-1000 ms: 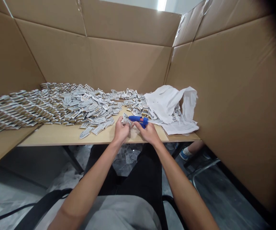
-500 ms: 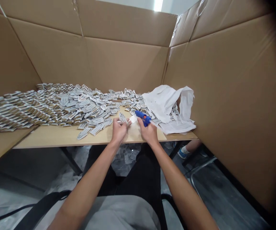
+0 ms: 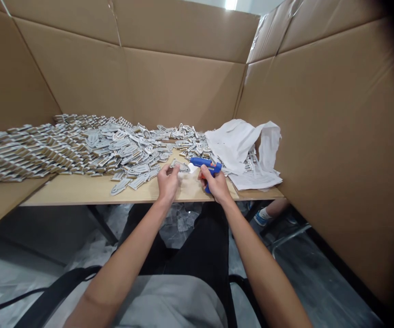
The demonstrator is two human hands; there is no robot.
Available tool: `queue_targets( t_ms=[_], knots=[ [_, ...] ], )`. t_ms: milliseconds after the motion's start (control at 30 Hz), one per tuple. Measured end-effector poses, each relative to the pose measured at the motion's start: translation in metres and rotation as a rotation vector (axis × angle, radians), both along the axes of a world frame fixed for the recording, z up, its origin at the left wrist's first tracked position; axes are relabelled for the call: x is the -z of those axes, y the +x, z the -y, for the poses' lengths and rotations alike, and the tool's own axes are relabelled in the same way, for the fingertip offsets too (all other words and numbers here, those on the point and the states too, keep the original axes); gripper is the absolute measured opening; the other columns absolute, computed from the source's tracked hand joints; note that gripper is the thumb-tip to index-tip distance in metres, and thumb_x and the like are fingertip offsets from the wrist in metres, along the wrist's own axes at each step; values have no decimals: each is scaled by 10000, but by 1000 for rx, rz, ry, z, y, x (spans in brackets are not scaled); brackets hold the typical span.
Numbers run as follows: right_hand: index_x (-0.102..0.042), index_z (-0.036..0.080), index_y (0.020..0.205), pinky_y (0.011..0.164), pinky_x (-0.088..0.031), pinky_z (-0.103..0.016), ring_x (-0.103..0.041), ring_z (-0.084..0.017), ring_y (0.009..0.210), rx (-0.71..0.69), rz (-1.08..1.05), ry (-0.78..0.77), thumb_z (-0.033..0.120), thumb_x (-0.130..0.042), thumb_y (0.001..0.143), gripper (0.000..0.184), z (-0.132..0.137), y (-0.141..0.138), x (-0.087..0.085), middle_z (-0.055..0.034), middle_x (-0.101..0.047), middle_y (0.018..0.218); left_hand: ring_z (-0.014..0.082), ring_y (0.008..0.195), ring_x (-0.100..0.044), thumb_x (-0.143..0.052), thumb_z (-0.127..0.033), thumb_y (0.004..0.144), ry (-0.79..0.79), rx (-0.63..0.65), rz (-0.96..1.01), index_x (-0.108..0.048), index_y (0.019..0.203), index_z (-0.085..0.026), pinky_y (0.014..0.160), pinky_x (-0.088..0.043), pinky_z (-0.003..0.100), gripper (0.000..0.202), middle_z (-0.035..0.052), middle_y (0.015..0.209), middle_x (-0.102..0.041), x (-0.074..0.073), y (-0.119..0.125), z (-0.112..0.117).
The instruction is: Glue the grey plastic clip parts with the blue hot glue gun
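Between the thumb and fingers of my left hand point(image 3: 168, 183) is a flat grey-white piece with a pointed, rounded outline point(image 3: 180, 165). My right hand point(image 3: 216, 182) wraps round the handle of a blue glue gun point(image 3: 202, 162). Its nozzle points left, close to the far end of the flat piece; whether the two touch I cannot tell. A small white scrap point(image 3: 193, 168) lies beneath the nozzle. To the left, a loose heap of similar flat pieces point(image 3: 125, 148) covers the wooden board point(image 3: 80, 189).
Neat slanted rows of stacked pieces point(image 3: 29, 152) fill the left side. Crumpled white sheets point(image 3: 232, 143) lie over more pieces on the right. Tall cardboard walls point(image 3: 183, 86) surround the table. Another person's shoe point(image 3: 261, 217) shows below the table at right.
The glue gun has turned from slanting to nearly level, its handle now showing in my right hand. The flat piece in my left hand has swung from upright to lying rightward.
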State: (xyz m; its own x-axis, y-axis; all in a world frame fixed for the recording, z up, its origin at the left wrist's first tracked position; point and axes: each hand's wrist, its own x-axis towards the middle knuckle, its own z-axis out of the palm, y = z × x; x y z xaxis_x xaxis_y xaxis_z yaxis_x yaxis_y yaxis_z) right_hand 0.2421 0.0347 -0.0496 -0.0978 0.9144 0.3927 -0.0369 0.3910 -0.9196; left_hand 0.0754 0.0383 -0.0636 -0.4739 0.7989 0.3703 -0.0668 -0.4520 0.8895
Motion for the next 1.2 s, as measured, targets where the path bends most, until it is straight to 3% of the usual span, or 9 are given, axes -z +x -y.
queue_targets(
  t_ms=[167, 333, 600, 1200],
  knots=[
    [-623, 216, 715, 464, -426, -264, -525, -149, 469, -15, 201, 35, 764, -593, 896, 578, 0, 0, 2, 2, -563, 532, 136, 636, -518, -699, -361, 862, -10, 52, -38, -617, 774, -196, 600, -404, 245, 204, -9, 703, -589, 2, 1, -2],
    [-634, 211, 737, 522, -446, -251, -550, -147, 534, 5, 270, 72, 722, -598, 913, 541, 0, -1, 3, -2, -622, 619, 125, 615, -456, -651, -288, 858, 0, 51, -107, -585, 761, -203, 584, -360, 236, 145, -31, 667, -501, 3, 0, 0],
    [-628, 213, 727, 569, -455, -261, -574, -162, 580, 46, 303, 112, 673, -596, 940, 508, 2, -1, 2, -2, -641, 649, 140, 666, -487, -627, -269, 851, 18, 50, -157, -566, 744, -211, 631, -384, 252, 136, -15, 720, -554, 2, -1, 1],
    [-717, 210, 808, 597, -480, -285, -602, -189, 591, 97, 348, 128, 659, -602, 939, 482, 2, -1, 1, 0, -649, 633, 137, 596, -379, -627, -290, 855, -21, -10, -188, -439, 629, -220, 575, -292, 277, 303, -34, 610, -402, -1, 0, 7]
  ],
)
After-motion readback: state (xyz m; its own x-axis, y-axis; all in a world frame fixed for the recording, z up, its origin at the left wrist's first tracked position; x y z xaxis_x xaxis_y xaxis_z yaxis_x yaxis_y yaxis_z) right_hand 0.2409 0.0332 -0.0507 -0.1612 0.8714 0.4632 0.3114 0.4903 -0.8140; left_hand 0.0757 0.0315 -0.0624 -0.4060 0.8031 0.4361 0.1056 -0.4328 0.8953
